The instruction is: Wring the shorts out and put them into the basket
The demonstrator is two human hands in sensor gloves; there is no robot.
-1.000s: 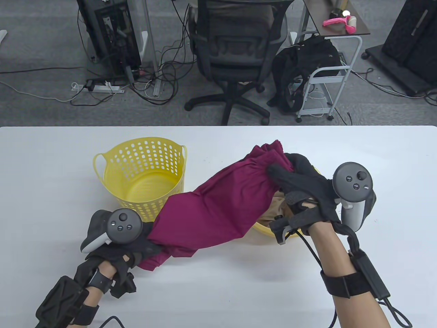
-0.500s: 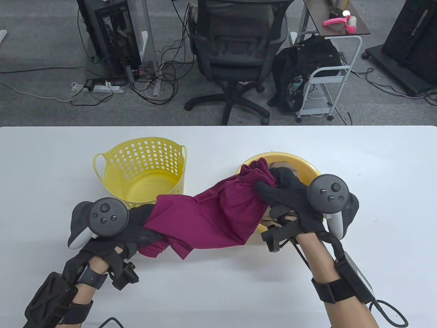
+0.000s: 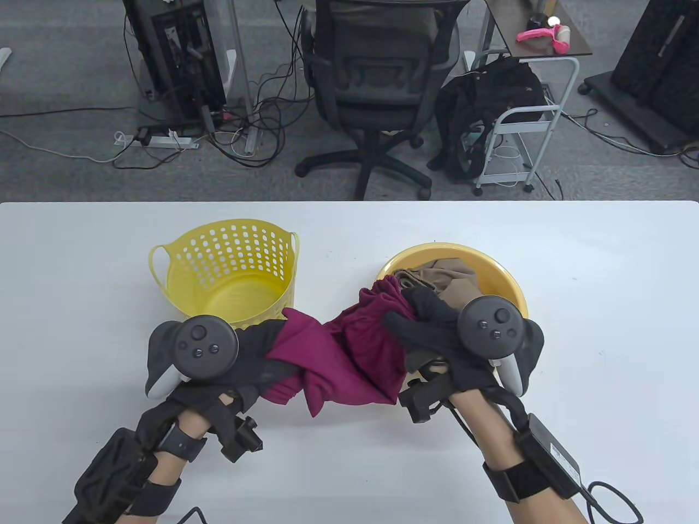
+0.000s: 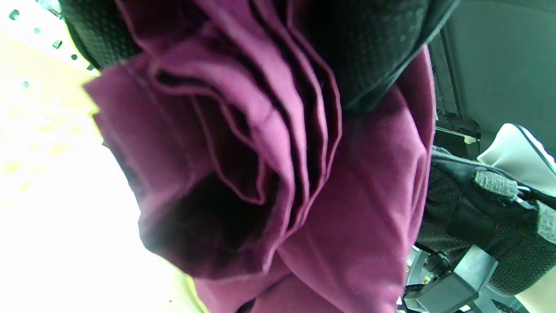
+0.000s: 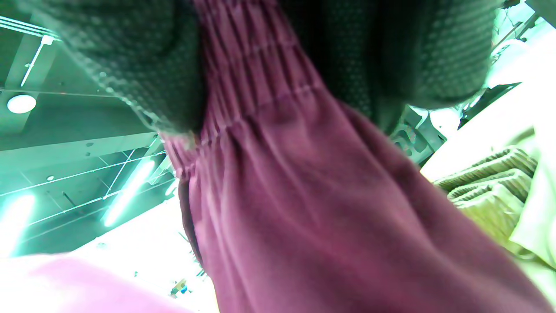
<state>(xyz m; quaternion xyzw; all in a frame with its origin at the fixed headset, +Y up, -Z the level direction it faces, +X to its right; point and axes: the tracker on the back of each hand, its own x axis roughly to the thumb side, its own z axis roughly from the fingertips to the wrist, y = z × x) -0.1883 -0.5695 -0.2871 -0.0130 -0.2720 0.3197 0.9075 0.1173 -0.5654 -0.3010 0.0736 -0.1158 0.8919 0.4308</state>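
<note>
Spanning a white table [image 3: 600, 327], cabled office floor [image 3: 54, 82] beyond

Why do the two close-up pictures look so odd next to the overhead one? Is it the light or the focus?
Table view: even light, sharp, the shorts true maroon between left hand and right hand. Left wrist view: cloth fills the frame, slightly soft, with the left side blown out to white. Right wrist view: a green tint, ceiling lamps glaring, the fabric blurred.

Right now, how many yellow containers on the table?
2: a perforated yellow plastic basket at left-centre, and a round yellow basin right of it, partly hidden by the right hand.
</note>
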